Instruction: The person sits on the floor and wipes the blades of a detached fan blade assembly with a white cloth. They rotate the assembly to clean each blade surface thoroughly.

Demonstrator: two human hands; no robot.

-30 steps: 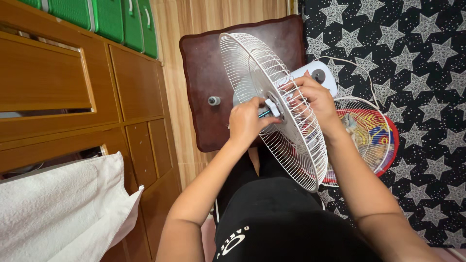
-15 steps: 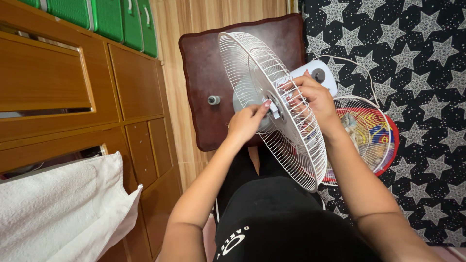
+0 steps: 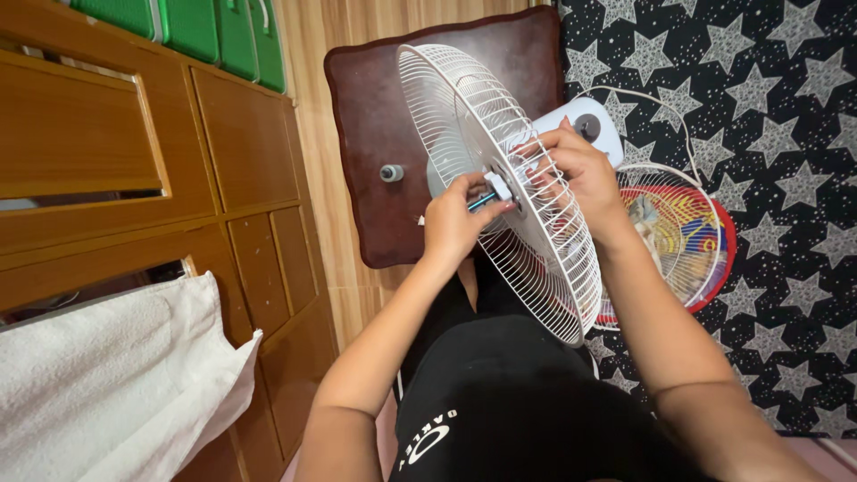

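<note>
A white wire fan grille [image 3: 464,116] stands on edge over my lap. My left hand [image 3: 453,223] is closed on a small tool with a teal shaft [image 3: 480,202], its tip at the white hub [image 3: 497,186] in the grille's centre. On the far side of the grille, my right hand [image 3: 576,174] has its fingers curled over the wires beside the hub and steadies it. Behind that hand, the fan's white body [image 3: 589,125] is partly hidden.
A second grille [image 3: 678,232] lies on a red-rimmed colourful disc on the star-patterned black fabric [image 3: 786,134]. A small grey knob [image 3: 391,172] sits on a brown mat [image 3: 375,89]. A wooden cabinet [image 3: 241,152], green boxes [image 3: 223,31] and a white towel [image 3: 107,375] are at left.
My left hand's fingers lifted to the hub half a second ago and have closed again around the teal tool. The grille sits slightly higher in view.
</note>
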